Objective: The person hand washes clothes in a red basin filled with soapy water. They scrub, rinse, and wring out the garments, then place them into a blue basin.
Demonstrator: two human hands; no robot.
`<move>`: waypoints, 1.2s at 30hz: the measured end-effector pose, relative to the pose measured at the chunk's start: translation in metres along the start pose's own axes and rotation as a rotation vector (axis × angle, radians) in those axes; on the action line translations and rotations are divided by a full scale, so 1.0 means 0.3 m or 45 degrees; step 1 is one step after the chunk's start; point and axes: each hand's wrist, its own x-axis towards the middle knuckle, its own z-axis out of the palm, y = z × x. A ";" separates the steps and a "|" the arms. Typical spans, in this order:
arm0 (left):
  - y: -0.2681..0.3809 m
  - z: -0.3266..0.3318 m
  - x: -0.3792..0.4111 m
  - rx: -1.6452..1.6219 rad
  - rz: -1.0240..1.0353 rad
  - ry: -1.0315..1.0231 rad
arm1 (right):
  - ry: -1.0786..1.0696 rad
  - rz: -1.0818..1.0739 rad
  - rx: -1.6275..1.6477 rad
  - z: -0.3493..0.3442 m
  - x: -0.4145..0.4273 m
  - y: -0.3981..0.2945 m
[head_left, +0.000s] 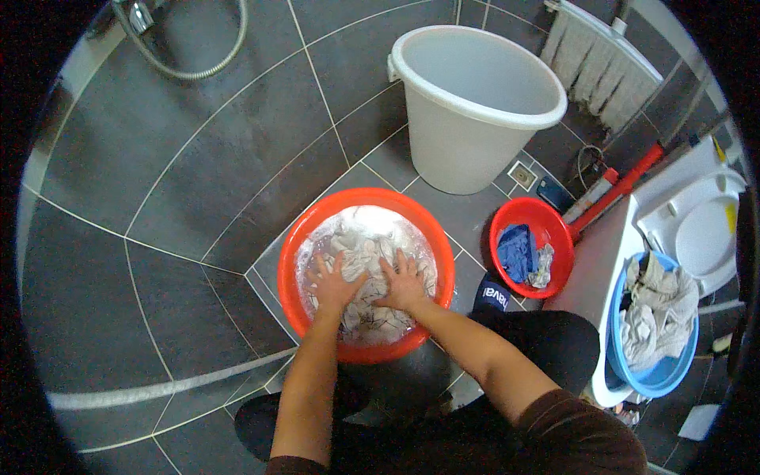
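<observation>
Before me on the floor stands a round orange-red plastic basin [446,261] with sudsy water in it. A pale cloth with dark line markings [368,317] lies soaking there, partly under the water. White foam [371,219] gathers towards the far side. My left hand [333,285] presses flat on the cloth with its fingers spread. Beside it, my right hand [405,284] also rests on the cloth, fingers apart. Neither hand grips the fabric, as far as I can see.
A tall pale grey bucket [469,142] stands behind the basin. To the right sits a small red basin [534,214] with blue and patterned cloths. A blue basin [659,386] of pale laundry rests on a white appliance [585,285]. A mop [594,65] hangs at the back wall.
</observation>
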 end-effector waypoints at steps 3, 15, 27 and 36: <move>-0.050 0.105 0.053 0.006 0.107 -0.034 | -0.103 -0.119 -0.084 0.062 0.101 -0.079; -0.169 0.539 0.412 -0.289 -0.095 -0.235 | -0.162 -0.112 -0.021 0.630 0.451 0.107; -0.253 0.623 0.677 0.038 -0.320 -0.236 | -0.678 -0.009 -0.267 0.652 0.733 0.175; -0.077 0.175 0.308 -0.621 0.038 -0.033 | -0.074 -0.087 0.380 0.288 0.360 0.047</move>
